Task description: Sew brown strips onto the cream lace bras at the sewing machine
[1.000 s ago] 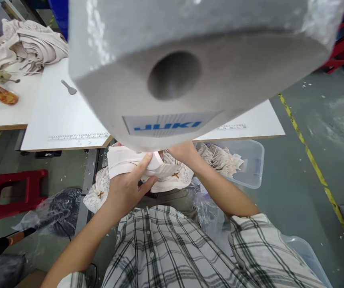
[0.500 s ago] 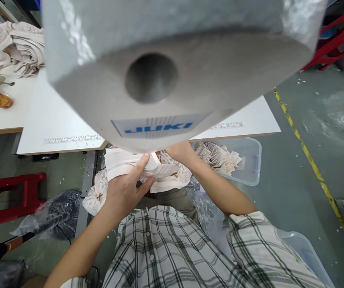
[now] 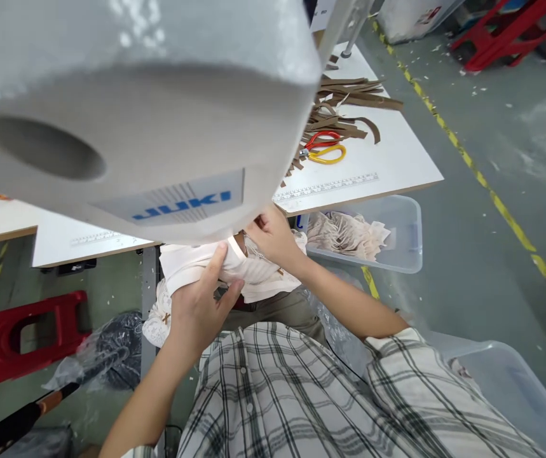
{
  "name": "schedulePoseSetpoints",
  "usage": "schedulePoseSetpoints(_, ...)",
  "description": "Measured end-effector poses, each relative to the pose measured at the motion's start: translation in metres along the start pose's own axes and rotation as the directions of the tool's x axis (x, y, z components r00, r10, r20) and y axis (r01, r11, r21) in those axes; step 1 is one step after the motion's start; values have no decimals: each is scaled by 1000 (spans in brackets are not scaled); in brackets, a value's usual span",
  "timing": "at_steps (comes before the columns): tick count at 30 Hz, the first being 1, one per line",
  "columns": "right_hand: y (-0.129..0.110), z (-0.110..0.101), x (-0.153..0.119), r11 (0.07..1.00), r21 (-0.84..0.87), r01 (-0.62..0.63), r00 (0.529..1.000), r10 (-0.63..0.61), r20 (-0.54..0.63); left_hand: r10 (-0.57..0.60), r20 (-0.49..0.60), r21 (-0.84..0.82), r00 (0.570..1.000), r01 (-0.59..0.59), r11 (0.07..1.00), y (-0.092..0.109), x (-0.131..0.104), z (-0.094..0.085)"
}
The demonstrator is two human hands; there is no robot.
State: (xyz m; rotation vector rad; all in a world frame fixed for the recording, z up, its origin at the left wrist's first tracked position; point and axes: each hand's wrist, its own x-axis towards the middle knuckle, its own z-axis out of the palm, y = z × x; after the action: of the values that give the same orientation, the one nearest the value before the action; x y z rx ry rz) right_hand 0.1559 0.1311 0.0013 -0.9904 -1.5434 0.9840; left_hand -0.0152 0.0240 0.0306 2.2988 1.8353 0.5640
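With the left hand (image 3: 199, 305) pinching the cream lace garment (image 3: 258, 277) at 6 o'clock beneath the sewing machine head (image 3: 134, 108) and the right hand (image 3: 273, 235) gripping its upper edge, positioning appears underway, stitching not yet visible.

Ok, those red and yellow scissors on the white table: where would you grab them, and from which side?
Take the scissors by the loop handles, red loop above, yellow below, coming from the table's right, open side. The blades point left toward the brown strips and the sewing machine head, which crowd that end, while the handles lie flat on bare tabletop. Fingers can probably hook through either loop.
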Motion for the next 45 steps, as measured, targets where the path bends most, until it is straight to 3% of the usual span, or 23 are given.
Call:
schedulePoseSetpoints(2, 4, -4, -12, 998, 60, -23, 1000, 25, -17, 11, -17, -14, 1000, -11, 1000, 1, 0, 0)
schedulePoseSetpoints(8, 9, -21, -35, 981, 143, -134, 985, 116, 130, -20, -15, -25, 1000, 19, 1000, 4, 0, -2)
schedulePoseSetpoints(12, 6, -29, -40, 972, 188, -143, 979, 111, 171, -31, -26, -13, 999, 31, 999, 5, 0, -2)
schedulePoseSetpoints(19, 3, -30, -48, 971, 208, -121, 978, 80, 195, -96, 5, 10, 995, 96, 995, 7, -1, -4)
schedulePoseSetpoints(37, 4, -33, -56, 965, 218, -144, 973, 98, 209, -89, 3, 45, 996, 88, 995, 11, 4, -9)
schedulePoseSetpoints(45, 2, -34, -54, 983, 142, -114, 977, 85, 196, -131, 2, 33, 991, 131, 991, 7, 3, -6)
